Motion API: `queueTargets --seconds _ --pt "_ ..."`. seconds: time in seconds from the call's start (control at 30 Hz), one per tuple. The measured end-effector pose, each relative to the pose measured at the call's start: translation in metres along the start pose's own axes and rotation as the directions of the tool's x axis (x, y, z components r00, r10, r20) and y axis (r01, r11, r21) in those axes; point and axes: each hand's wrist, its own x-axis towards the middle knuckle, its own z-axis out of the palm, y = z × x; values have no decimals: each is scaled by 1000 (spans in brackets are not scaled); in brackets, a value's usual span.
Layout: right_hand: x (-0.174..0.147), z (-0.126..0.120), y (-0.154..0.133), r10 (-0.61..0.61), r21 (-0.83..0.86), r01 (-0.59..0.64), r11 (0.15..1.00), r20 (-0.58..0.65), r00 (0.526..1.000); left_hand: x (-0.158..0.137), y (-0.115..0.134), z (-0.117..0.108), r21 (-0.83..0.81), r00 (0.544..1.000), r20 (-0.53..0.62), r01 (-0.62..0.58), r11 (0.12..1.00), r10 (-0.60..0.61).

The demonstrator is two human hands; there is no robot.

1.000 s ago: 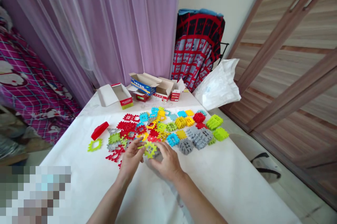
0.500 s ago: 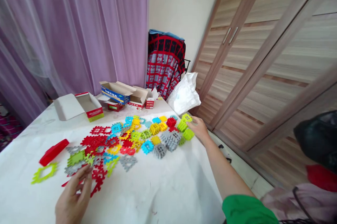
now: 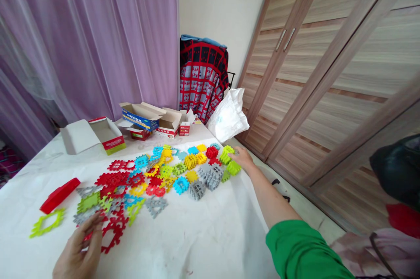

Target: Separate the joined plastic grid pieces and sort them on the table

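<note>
Many notched plastic building pieces lie spread over the white-covered table [image 3: 197, 244]. My right hand [image 3: 243, 158] reaches to the far right end of the spread. Its fingertips close on a lime-green building piece [image 3: 226, 154] at the top of a small lime-green stack. My left hand [image 3: 80, 248] hovers at the near left, fingers loosely bent with a gap to the thumb, beside red pieces [image 3: 114, 231]. Nothing held shows clearly in it. Grey blocks [image 3: 211, 176] stand close to the green ones, and yellow blocks [image 3: 190, 162] lie farther left.
Opened cardboard boxes [image 3: 113, 143] stand along the back of the table, with a blue box [image 3: 139, 117] on top of another. A white plastic bag [image 3: 228, 115] sits at the far right corner. A red lid-like piece [image 3: 59, 196] and a lime frame [image 3: 47, 223] lie at left.
The lime-green piece at my right fingertips has come down onto the stack. My left hand has shifted slightly left and nearer. The view has turned a little to the right.
</note>
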Motion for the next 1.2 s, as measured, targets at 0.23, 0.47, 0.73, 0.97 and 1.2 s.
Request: queueTargets --seconds 0.23,0.47,0.73,0.97,1.2 --pt "-7 -21 -16 -75 -23 74 997 -57 996 1 7 -1 -27 1000 -10 20 999 -21" --pt "-47 -27 -104 -425 93 440 893 -148 893 3 -1 3 -170 997 4 81 982 -81" --pt "-109 49 -218 -590 95 587 804 259 765 14 -12 15 -259 993 -8 111 959 -117" --pt "-105 86 -262 -575 27 600 799 326 750 18 -6 17 -297 993 14 117 948 -118" --pt "-93 111 -293 -485 -40 549 835 418 768 18 -9 18 -342 988 22 153 927 -155"
